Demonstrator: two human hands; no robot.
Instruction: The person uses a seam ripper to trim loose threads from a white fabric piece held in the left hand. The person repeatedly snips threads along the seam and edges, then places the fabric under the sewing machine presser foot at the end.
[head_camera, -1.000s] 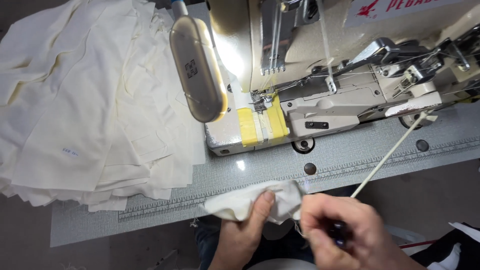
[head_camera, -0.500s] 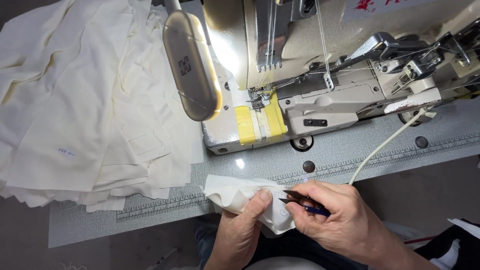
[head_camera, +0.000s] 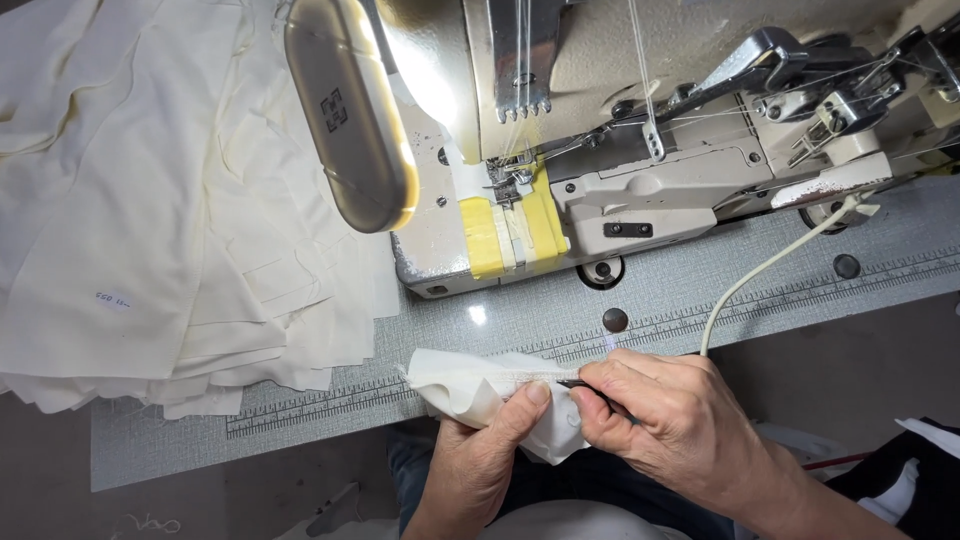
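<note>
You are holding the small folded piece of cream fabric (head_camera: 480, 392) at the near edge of the grey sewing table (head_camera: 700, 300), just in front of the machine, so that its stitched seam is facing up and lying within easy reach of both hands. Your left hand (head_camera: 480, 455) is coming up from below and is closed on the cloth, the thumb pressing down on top while the fingers are gathering the loose part underneath; this is keeping the seam taut and steady. Your right hand (head_camera: 670, 430) is pinched shut on a slim dark pointed tool (head_camera: 590, 388), gripped low like a pen so that the tip is meeting the seam line just beside your left thumb; whether it is a snip or a picker is hard to tell, since the fingers are covering most of it. The cream-grey industrial sewing machine (head_camera: 620, 130) is standing idle behind your hands, its needle area and the 2 yellow tape strips (head_camera: 510, 230) on the bed lying bare of cloth. An oval lamp head (head_camera: 345, 110) is angling over the bed, throwing light toward the needle. A thin cream cord (head_camera: 770, 265) is curving from the machine down toward your right wrist. To your left, a stack of flat cream fabric pieces (head_camera: 150, 200) is spreading across the table, well apart from the piece in hand.
</note>
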